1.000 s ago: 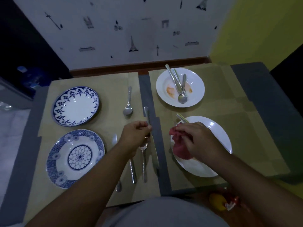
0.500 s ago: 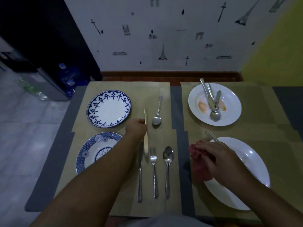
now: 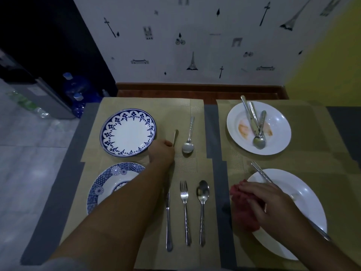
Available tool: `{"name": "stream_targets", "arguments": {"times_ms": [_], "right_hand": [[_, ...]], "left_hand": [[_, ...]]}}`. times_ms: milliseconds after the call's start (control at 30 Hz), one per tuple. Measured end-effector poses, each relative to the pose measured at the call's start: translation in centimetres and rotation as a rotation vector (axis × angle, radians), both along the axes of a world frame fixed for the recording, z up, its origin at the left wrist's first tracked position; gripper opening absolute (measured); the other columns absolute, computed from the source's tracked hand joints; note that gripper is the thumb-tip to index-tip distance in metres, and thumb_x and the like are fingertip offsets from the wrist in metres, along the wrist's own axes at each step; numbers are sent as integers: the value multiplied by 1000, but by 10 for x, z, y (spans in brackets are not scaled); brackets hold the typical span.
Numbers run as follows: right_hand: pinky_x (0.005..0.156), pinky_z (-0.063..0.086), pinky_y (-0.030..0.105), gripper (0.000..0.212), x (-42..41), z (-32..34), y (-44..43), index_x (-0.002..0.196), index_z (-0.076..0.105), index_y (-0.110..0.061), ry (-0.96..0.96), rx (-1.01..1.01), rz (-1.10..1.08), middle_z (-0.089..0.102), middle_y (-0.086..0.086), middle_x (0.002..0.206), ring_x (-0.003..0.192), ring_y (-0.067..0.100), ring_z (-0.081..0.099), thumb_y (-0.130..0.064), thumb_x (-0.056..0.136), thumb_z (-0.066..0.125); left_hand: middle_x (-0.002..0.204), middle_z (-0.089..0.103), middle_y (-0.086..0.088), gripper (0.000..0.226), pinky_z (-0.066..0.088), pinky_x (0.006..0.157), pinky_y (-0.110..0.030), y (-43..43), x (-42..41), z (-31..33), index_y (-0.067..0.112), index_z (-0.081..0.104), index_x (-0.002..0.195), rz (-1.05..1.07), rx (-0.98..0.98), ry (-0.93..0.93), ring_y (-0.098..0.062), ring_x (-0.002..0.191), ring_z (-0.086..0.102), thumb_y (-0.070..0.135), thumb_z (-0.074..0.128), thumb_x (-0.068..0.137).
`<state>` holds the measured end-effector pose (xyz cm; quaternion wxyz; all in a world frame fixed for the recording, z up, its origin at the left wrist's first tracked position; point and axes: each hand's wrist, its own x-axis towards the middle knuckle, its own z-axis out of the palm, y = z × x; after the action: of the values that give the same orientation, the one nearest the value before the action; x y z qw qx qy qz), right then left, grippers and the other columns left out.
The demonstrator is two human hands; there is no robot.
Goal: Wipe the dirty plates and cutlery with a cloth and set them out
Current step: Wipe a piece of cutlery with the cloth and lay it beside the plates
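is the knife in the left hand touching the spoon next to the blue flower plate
Apart. The head view shows a strip of bare placemat between the knife, held by the left hand, and the spoon.

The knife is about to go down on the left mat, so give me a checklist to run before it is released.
1. Left hand grips the knife: ok.
2. Bare mat between the far blue-patterned plate and the far spoon: ok.
3. Knife in line with that spoon: ok, roughly.
4. Knife wiped clean: cannot tell, too dim.
5. Right hand holds the red cloth ready: ok.
6. Stained white plate and the cutlery on it cleaned: not ok.
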<state>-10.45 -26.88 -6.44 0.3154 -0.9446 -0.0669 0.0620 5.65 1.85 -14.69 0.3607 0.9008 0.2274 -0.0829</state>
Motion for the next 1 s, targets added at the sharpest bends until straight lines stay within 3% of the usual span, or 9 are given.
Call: {"name": "stream_targets", "arguments": {"times_ms": [133,267,367,433,467,533,600,733,1000], "right_hand": [[96,47,36,52,0,-3,2,116,68,-36,19,0,6,67,-20,113,107,8,60,-1,78,75],[96,45,34,57,-1,-4,4,117,63,-42,18,1,17,62,-24,113,108,8,59,-3,78,76],[95,44,32,55,-1,-4,3,118,64,-40,12,-7,27,62,-25,114,108,5,58,-4,79,76],[94,45,30,54,-2,-4,5,118,65,-38,8,-4,33,62,-24,114,108,5,58,-3,78,76],[94,45,30,54,-2,-4,5,118,65,-38,10,-4,33,62,-25,114,108,5,58,-3,78,76],[93,43,28,53,-3,-5,6,119,64,-38,23,-15,34,61,-25,114,107,5,57,-5,79,75],[93,43,28,50,-4,-6,8,119,65,-36,32,-23,34,62,-23,114,107,6,57,-6,80,75],[91,44,29,52,-4,-5,12,118,63,-40,48,-20,35,61,-24,113,104,4,56,-7,79,76],[92,38,23,58,-2,-2,12,117,61,-42,36,17,15,60,-27,115,108,0,55,-2,78,76]], "left_hand": [[98,75,-4,16,42,60,-19,0,1,-4,13,77,102,-4,45,13,-16,88,69,19,69,90],[99,73,-6,17,48,68,-27,1,-5,3,11,73,106,-37,70,-71,-21,91,69,18,63,95],[97,69,-5,17,48,69,-27,-1,-28,5,12,68,107,-282,171,-189,-19,87,66,17,55,97],[126,64,-12,29,48,93,-32,-5,-54,1,12,61,125,-534,276,-180,-24,115,59,21,47,100],[148,49,-16,43,38,111,-38,-7,-68,-2,10,48,143,-644,328,-104,-29,137,45,26,41,103],[166,15,-16,61,11,125,-43,-8,-86,-6,5,19,158,-744,388,44,-29,154,10,36,28,106],[167,6,-16,66,4,126,-42,-9,-92,-11,4,10,159,-738,379,93,-28,155,2,42,22,106],[167,6,-16,72,5,126,-42,-13,-83,-12,3,9,159,-682,303,87,-26,155,2,47,22,104],[167,2,-16,68,3,126,-41,1,-40,-9,4,5,159,-694,310,61,-27,155,-1,39,25,105]]}}
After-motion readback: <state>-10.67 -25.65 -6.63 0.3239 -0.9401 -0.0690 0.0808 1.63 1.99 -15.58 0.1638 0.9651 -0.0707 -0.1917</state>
